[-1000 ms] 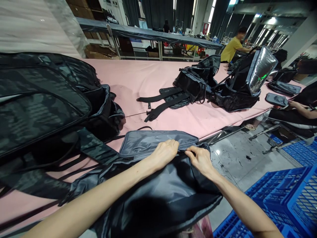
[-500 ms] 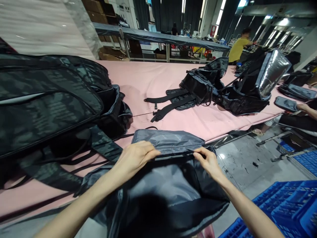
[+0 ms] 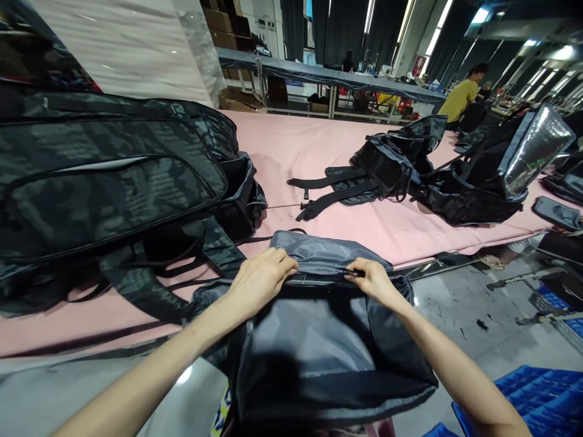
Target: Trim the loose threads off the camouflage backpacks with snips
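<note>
An open black bag (image 3: 314,340) with a grey lining faces me, its mouth wide and its grey flap (image 3: 332,250) lying over the table edge. My left hand (image 3: 262,273) is closed on the seam edge where the flap meets the bag's opening. At the same seam, farther right, my right hand (image 3: 373,280) is closed around a small dark pointed tool (image 3: 353,273); most of it is hidden by the fingers. The tool's tip points left along the seam.
A large camouflage backpack (image 3: 113,164) stands on the pink table (image 3: 282,139) at left, straps trailing toward me. Farther right lie more black bags (image 3: 387,164), one with a silver-lined flap (image 3: 540,149). Blue crates (image 3: 542,394) are low right. A person in yellow (image 3: 460,100) is behind.
The view has swung left, so the scene sits farther right. My right hand has moved a little closer to my left along the seam. Both hands stay closed at the bag's edge.
</note>
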Demonstrator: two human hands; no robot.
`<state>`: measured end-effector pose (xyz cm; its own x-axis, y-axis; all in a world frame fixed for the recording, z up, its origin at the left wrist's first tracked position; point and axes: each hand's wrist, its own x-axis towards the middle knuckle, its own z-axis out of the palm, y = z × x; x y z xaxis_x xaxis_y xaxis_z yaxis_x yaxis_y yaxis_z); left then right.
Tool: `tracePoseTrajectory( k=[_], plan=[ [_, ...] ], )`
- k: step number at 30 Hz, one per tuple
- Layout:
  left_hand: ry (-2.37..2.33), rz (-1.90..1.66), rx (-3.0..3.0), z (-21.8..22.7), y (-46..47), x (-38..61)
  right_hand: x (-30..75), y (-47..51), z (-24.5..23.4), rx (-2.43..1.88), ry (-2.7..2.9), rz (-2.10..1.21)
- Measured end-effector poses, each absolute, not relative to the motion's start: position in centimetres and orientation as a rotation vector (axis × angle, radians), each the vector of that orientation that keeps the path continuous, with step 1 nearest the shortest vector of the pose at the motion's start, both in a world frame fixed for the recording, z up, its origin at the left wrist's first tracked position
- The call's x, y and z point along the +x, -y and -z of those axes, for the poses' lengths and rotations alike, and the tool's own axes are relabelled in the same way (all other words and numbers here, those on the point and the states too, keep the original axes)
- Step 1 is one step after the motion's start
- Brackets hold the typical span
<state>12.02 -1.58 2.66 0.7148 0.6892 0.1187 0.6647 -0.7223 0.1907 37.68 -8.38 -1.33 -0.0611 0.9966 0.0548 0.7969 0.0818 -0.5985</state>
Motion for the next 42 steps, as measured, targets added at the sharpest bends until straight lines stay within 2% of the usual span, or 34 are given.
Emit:
tracePoseTrajectory(
  k=[2,4,7,11,17,26,35,42],
  plan=[
    [-1.153,-0.175,2.671,-3.0,0.4,12.6,38.2,7.2,0.9,-1.759,1.905,-0.791],
    [-1.161,-0.059,2.557,-3.4,-0.9,13.1,38.5,6.7,0.6,-1.784,1.9,-0.756],
    [-1.149,0.071,2.388,-3.7,-2.6,13.5,38.8,7.6,0.7,-1.742,1.947,-0.375],
    [-1.115,0.047,2.207,-3.4,-3.8,13.5,39.6,9.2,1.4,-1.619,2.101,0.07],
    [-1.068,-0.002,2.113,-2.8,-4.1,13.4,39.8,9.0,1.7,-1.542,2.226,0.393],
    [-1.081,-0.014,2.097,-2.9,-4.0,13.5,39.3,8.4,1.6,-1.522,2.349,0.4],
    [-1.025,-0.072,2.154,-2.5,-3.8,13.4,37.3,7.5,0.5,-1.478,2.154,0.328],
    [-1.032,-0.093,2.23,-2.4,-3.3,13.2,34.3,5.4,0.2,-1.344,2.307,0.351]
  ],
)
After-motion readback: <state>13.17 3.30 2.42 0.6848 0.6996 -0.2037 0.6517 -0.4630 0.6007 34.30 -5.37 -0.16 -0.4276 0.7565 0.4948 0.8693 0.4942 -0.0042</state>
